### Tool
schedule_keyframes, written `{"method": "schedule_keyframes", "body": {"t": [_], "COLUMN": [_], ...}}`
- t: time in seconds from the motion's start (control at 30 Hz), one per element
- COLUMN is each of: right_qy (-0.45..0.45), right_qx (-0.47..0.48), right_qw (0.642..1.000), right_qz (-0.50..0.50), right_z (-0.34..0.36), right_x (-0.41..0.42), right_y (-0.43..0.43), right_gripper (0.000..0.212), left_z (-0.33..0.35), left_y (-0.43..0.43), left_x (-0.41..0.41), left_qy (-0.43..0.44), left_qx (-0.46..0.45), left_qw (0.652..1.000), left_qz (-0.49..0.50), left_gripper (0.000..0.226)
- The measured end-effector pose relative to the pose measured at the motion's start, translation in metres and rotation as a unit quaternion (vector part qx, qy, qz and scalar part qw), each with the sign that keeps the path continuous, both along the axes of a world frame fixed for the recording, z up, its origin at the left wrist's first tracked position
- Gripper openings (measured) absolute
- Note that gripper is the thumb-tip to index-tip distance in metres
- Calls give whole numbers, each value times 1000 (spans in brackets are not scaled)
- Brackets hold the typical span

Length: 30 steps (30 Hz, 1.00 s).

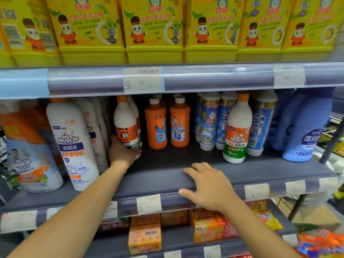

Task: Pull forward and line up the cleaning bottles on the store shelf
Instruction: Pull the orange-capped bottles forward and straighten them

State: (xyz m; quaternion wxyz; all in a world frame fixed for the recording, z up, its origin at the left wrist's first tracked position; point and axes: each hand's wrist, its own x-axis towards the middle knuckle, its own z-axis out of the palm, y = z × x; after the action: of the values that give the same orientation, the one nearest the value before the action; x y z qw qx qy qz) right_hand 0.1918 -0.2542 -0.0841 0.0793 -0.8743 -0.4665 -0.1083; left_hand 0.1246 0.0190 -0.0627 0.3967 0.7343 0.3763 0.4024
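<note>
A: Left hand?
B: Wrapped round the base of the white bottle, far back on the shelf.
A: Right hand?
B: Fingers spread, flat on the shelf's front edge; the bottle stands beyond it, to its left.

My left hand grips the base of a white bottle (orange cap, set back), while my right hand rests flat on the shelf edge.

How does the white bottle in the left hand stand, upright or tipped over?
Upright: the white bottle has its orange cap on top, and the left hand grips it near its base.
</note>
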Motion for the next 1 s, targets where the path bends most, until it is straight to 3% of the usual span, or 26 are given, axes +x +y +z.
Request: {"method": "schedule_keyframes", "body": {"t": [0.3,0.43,0.57,0.7,0.83,1.0], "right_qy": [2,7,10,18,32,61], "right_qx": [4,6,3,-9,-24,7], "right_qw": [1000,1000,1000,999,998,998], "right_qz": [3,11,20,27,48,25], "right_z": [0,1,2,5,11,16], "right_x": [1,1,2,3,9,37], "right_y": [1,0,-1,-4,-17,-77], "right_gripper": [84,85,87,88,75,64], "left_z": [-3,-5,1,12,24,28], "left_y": [1,3,-15,-68,-137,-182], "left_x": [0,3,7,9,19,49], "left_qy": [17,51,-15,-26,-41,4], "left_qx": [-9,-97,-149,-92,-23,18], "left_qw": [1000,994,989,994,995,977], "left_qz": [-8,-13,21,57,-83,-214], "left_gripper": [83,78,62,68,32,32]}}
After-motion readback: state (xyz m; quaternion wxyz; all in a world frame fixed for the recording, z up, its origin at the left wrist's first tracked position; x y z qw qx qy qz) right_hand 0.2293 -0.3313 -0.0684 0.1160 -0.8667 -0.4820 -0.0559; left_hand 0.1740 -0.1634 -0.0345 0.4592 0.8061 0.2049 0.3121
